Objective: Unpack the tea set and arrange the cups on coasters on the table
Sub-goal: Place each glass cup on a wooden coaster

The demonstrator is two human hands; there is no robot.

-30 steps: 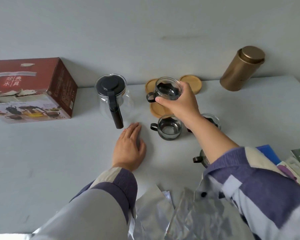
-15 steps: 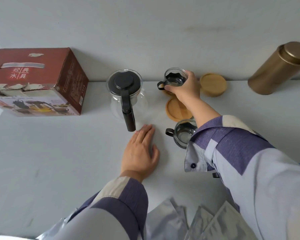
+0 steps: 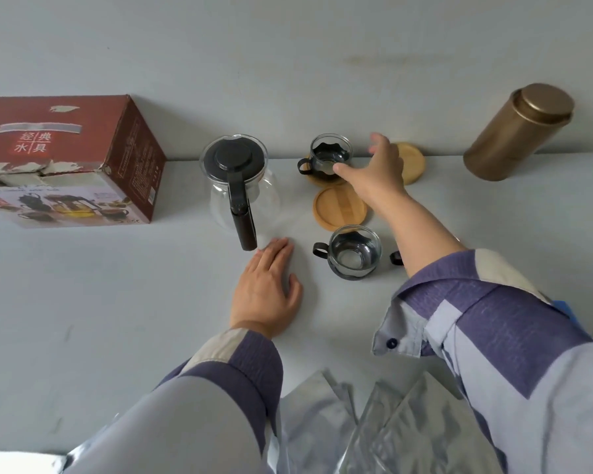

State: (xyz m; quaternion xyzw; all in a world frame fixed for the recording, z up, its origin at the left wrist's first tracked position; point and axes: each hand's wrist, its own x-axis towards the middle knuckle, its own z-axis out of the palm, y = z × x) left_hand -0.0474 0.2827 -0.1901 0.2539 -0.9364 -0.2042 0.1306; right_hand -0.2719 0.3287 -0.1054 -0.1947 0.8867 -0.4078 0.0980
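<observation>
A pale desk [image 3: 83,302] fills the view, seen from above by the person working at it. At its far left lies a red cardboard box [image 3: 65,159] printed with pictures of a tea set. At the far right a gold canister [image 3: 517,131] stands by the wall. In the middle stands a glass teapot [image 3: 237,186] with a black lid and handle. Crumpled silver wrapping [image 3: 374,429] lies at the near edge, between the person's two striped sleeves.

The left hand [image 3: 266,289] rests flat on the desk just in front of the teapot, fingers straight, holding nothing. The right hand [image 3: 377,172] hovers at the back, its grip wide, fingers spread and empty, just right of the far cup [image 3: 329,155].

That far cup, glass in a black holder, sits on a wooden coaster of which only the edge shows. A bare coaster [image 3: 341,205] lies just in front of it, and a third coaster [image 3: 409,162] lies partly behind the right hand. The near cup [image 3: 355,251] stands on the bare desk, close to the bare coaster. A black handle to its right suggests another cup hidden by the forearm.

One cup looks placed. The near cup likely goes next: lift it clear by the glass body, centre it over the bare coaster, and lower it straight down so the coaster does not slide.
</observation>
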